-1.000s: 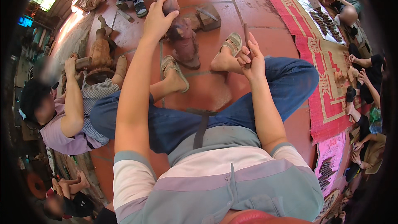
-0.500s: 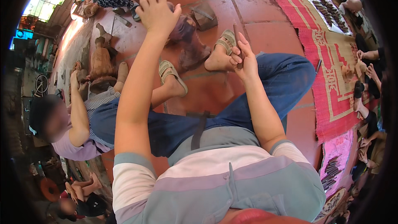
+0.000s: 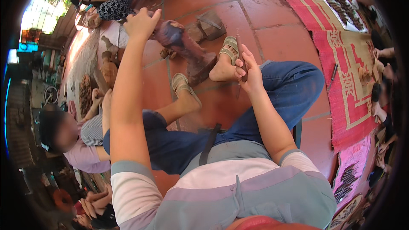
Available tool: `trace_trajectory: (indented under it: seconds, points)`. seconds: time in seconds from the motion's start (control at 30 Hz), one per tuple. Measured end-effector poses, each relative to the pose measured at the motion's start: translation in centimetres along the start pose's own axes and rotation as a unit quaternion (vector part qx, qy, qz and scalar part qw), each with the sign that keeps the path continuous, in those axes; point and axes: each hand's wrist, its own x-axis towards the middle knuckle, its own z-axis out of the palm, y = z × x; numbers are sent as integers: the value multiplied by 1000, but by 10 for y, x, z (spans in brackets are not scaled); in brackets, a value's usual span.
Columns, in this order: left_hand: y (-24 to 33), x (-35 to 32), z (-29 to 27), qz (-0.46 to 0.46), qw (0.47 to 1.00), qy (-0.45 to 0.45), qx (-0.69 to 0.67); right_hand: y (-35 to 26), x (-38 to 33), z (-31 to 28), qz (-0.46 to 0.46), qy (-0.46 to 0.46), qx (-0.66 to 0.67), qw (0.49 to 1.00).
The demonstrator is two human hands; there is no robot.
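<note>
I sit on a red tiled floor in blue jeans and sandals. A dark reddish wooden carving leans between my feet, its base by my right foot. My left hand reaches far forward and grips the carving's upper end. My right hand rests beside my right foot and holds a thin chisel upright, with its shaft sticking out above and below the fingers. My left foot lies closer to me.
A wooden block lies behind the carving. A seated person works at my left beside pale wooden figures. A red woven mat with a tool and small carved pieces runs along the right, with several people beside it.
The view has drawn closer and shifted. My left hand stays on the carving's top and has tilted it slightly. My right hand keeps the chisel by my foot.
</note>
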Motion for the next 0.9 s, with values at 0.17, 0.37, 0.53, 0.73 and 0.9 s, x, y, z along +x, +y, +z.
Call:
trace_trajectory:
  seconds: [0.17, 0.37, 0.53, 0.73, 0.9]
  points:
    - [-24, 27, 11, -57, 989, -125, 59, 0, 10, -12, -20, 36, -25, 999]
    - [-67, 21, 13, 18, 987, -160, 10, 17, 28, -12, 4, 70, -118, 991]
    - [-63, 20, 26, 68, 986, -93, -119, 60, 47, -9, 36, 88, -197, 976]
    - [-52, 15, 35, 31, 993, -11, -116, 134, 109, -24, -26, 63, -466, 882]
    - [-44, 9, 25, -9, 993, -17, -121, 122, 114, -6, -100, 34, -642, 760]
